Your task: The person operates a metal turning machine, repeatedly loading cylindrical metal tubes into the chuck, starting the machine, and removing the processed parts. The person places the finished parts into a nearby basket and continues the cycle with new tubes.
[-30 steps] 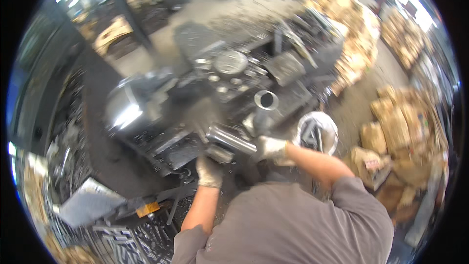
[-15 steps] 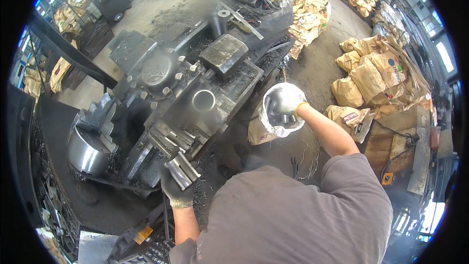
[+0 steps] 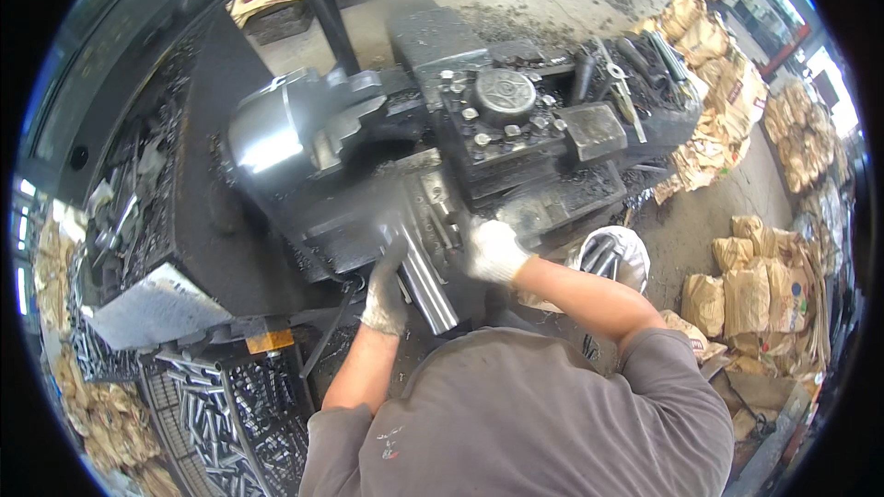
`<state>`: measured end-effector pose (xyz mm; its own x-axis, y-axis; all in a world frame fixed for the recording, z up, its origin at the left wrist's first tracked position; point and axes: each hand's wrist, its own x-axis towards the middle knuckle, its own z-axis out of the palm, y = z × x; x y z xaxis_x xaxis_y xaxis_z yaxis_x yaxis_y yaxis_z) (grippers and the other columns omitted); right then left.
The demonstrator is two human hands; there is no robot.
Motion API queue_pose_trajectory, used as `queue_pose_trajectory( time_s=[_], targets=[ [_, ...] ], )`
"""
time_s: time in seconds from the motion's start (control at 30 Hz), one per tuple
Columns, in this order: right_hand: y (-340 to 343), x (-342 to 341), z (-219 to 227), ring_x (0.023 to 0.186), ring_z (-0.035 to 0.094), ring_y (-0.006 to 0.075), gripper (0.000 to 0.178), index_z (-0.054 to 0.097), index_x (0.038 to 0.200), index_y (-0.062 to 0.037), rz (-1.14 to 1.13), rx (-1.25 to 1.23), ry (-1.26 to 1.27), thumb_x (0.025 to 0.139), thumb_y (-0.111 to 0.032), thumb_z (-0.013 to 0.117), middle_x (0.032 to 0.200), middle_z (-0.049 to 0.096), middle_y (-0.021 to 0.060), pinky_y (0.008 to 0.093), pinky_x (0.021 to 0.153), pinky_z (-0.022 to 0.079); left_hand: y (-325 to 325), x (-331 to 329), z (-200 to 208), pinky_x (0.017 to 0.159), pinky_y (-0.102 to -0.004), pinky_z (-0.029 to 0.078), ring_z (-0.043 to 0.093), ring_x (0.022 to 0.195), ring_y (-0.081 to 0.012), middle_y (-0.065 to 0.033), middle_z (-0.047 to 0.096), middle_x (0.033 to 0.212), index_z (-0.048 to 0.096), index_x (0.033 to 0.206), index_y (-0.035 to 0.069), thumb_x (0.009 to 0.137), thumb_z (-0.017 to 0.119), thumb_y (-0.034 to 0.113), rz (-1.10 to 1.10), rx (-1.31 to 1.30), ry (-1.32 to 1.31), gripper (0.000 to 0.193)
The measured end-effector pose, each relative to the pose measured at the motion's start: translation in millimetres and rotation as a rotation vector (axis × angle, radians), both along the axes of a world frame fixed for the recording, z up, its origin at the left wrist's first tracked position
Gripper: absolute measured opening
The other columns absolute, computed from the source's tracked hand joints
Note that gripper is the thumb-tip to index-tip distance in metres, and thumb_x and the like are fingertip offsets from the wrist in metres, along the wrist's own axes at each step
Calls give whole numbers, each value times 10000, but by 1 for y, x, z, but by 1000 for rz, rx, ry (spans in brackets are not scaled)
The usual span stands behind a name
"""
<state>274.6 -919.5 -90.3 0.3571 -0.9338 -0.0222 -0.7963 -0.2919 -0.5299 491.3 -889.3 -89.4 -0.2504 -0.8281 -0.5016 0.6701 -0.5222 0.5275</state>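
In the head view, a polished metal cylinder (image 3: 429,291) is seen just below the middle of the frame, slanted, its lower end turned toward the bottom edge and its upper end blurred. The gloved left hand (image 3: 384,293) is clamped on its left side, with the fingers beneath the cylinder hidden. The gloved right hand (image 3: 495,251) is held apart from the left, to the right of the cylinder; its fingers are turned away, so whether anything is gripped by them cannot be told. Just beside them, slender metal rods (image 3: 439,216) are laid on the lathe carriage.

At the upper left of centre, a large lathe chuck (image 3: 267,133) is mounted, its curved side brightly lit. In the upper middle, a tool post (image 3: 505,97) with a round cap is ringed by bolts, and a rectangular metal block (image 3: 596,132) is set to its right. At the right of centre, metal pieces (image 3: 600,256) are held in a white-lined sack (image 3: 637,256). Brown paper sacks (image 3: 744,290) are stacked at the right. At the lower left, many short metal pieces are heaped in a crate (image 3: 168,408)
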Motion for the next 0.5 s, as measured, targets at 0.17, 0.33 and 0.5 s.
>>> queue_pose_trajectory(
  time_s=[0.17, 0.33, 0.5],
  targets=[
    [-40, 5, -16, 742, 765, 353, 377, 675, 1066, 22, -86, -132, -100, 866, -284, 767, 816, 754, 205, 486, 667, 587, -17, 41, -8, 795, -464, 652, 771, 881, -307, -141, 764, 1000, 694, 1192, 53, 1081, 565, 564, 125, -125, -42, 539],
    [-63, 15, 78, 884, 731, 214, 619, 734, 1186, 59, 0, 518, -424, 816, -426, 840, 988, 781, 178, 388, 816, 588, -45, 20, 6, 1067, -468, 542, 684, 1197, -292, -121, 708, 1289, 603, 1427, 91, 1075, 551, 595, 416, -239, 39, 616],
    [-81, 46, 101, 1048, 769, 330, 832, 630, 1328, 53, 26, 432, -628, 727, -441, 925, 1107, 764, 252, 409, 929, 605, -71, -5, 38, 1128, -413, 483, 621, 1322, -260, -109, 661, 1407, 505, 1519, 35, 1144, 477, 476, 301, -600, -312, 580]
  ],
)
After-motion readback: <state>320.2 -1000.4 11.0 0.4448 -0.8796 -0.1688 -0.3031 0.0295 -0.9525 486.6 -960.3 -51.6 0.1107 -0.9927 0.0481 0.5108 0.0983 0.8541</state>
